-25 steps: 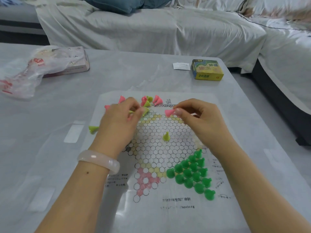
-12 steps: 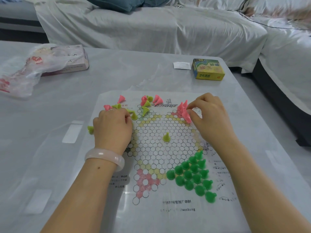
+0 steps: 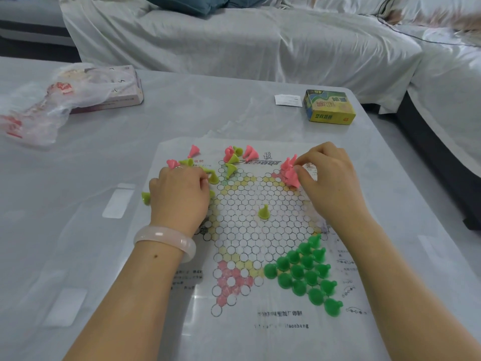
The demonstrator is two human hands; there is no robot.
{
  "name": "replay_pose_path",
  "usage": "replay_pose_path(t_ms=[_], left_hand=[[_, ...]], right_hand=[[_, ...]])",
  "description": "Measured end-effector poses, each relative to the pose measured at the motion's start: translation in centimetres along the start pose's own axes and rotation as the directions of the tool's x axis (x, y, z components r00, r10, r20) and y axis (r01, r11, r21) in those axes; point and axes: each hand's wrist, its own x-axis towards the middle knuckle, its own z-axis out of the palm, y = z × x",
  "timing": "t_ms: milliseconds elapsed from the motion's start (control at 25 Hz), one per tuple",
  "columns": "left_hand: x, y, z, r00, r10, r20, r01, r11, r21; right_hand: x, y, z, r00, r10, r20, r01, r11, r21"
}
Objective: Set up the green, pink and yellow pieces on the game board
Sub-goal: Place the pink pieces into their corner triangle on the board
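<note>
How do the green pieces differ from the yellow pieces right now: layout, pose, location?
The green pieces stand upright in a packed triangle on the board's near right corner; the yellow pieces are scattered. Most yellow ones lie tipped near the far left, one off the game board by the left hand, and one upright mid-board. No hand touches the green; the right hand is on pink pieces. Both sets look the same cone-like shape.

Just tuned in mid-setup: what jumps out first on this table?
The green pieces stand packed in a neat triangle at the near right corner of the board. At the far right corner the right hand pinches pink pieces. The left hand works among loose yellow pieces at the far left, and one yellow piece stands alone mid-board.
</note>
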Motion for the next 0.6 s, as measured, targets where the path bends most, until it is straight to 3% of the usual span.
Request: replay_pose_path(t_ms=[400, 600], left_hand=[[-0.02, 0.01, -0.20, 0.999, -0.013, -0.029, 0.012, 1.000, -0.009], [0.01, 0.01, -0.30, 0.997, -0.037, -0.067, 0.032, 0.996, -0.078]], right_hand=[[-0.41, 0.79, -1.05, 0.996, 0.092, 0.009, -0.093, 0.986, 0.141], [-0.70, 0.20, -0.71, 0.993, 0.067, 0.093, -0.086, 0.974, 0.208]])
